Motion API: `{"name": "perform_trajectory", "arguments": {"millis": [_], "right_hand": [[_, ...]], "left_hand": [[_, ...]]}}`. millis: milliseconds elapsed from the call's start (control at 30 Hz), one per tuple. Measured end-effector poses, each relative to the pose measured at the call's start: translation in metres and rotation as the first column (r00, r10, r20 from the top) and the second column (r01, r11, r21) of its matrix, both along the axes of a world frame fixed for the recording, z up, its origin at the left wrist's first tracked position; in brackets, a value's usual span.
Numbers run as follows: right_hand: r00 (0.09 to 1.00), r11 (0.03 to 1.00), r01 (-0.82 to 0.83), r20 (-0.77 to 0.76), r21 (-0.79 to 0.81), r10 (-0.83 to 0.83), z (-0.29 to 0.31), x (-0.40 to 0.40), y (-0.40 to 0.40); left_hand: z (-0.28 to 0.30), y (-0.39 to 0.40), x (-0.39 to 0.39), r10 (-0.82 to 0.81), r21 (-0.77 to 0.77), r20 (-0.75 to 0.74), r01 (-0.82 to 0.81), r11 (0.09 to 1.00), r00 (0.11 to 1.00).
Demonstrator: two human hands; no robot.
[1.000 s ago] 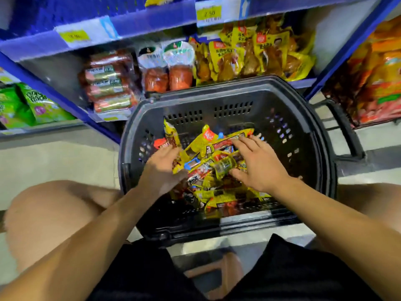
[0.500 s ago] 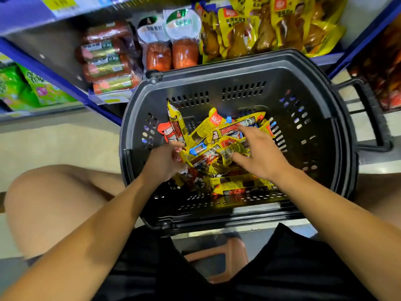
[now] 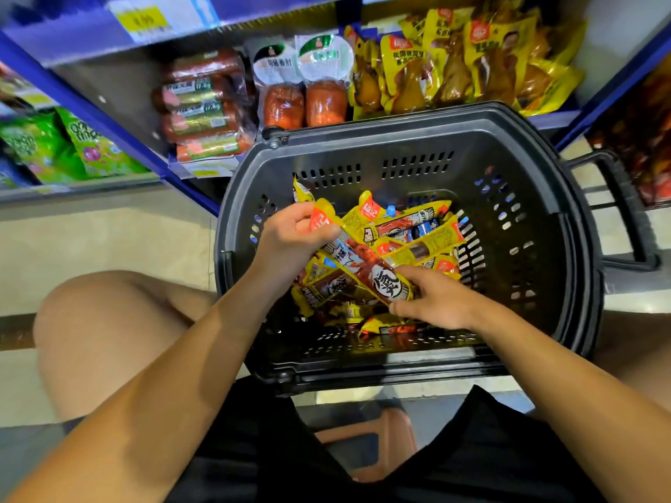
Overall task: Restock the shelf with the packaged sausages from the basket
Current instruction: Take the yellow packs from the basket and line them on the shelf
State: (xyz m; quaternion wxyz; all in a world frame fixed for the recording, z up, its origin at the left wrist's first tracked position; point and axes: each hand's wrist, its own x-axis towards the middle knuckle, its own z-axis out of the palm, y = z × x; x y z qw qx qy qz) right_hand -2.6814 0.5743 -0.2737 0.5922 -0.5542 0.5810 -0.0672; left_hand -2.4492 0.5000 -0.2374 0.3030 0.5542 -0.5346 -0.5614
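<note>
Head view: a black basket (image 3: 544, 197) stands just before the shelf (image 3: 109, 114). Over its loose sausages (image 3: 417, 230), the left hand (image 3: 287, 241) curls its fingers round the top end of one sausage pack (image 3: 366, 263); the right hand (image 3: 443, 303) pinches that pack's lower end.

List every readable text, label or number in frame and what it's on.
"17.5g": band on the red sausage rolls on the shelf.
Price tag, yellow: digits blurred.
Round-topped ham packs: Chinese characters, too blurred.
Yellow chicken pouches: Chinese print, unreadable.
Held sausage pack, gripped by left hand and right hand: large Chinese character, not legible.
Green snack bags: lettering distorted.
</note>
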Motion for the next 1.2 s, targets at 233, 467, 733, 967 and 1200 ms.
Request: {"name": "perform_trajectory", "arguments": {"millis": [233, 467, 733, 967, 1200], "right_hand": [[0.944, 0.946, 0.322, -0.065, -0.026, -0.323, -0.011, -0.013, -0.01], [0.91, 0.91, 0.414, -0.035, 0.028, -0.413, -0.02, -0.013, -0.018], [0.918, 0.917, 0.397, -0.042, 0.048, -0.395, -0.025, -0.011, -0.022], [0.888, 0.888, 0.46, 0.015, -0.014, -0.46, -0.015, -0.004, -0.026], [0.853, 0.846, 0.521, 0.028, -0.116, -0.521, 0.01, 0.004, -0.016]], "left_hand": [[-0.033, -0.03, 0.014, 0.235, 0.017, 0.131, -0.239, 0.971, 0.963], [-0.061, -0.073, 0.017, 0.111, -0.167, 0.454, -0.037, 0.985, 0.884], [-0.078, -0.076, 0.017, 0.032, -0.269, 0.726, 0.241, 0.932, 0.687], [-0.042, -0.07, 0.017, 0.138, -0.451, 0.637, 0.221, 0.865, 0.758], [-0.009, -0.025, 0.022, 0.443, -0.279, 0.343, -0.36, 0.89, 0.828]]}}
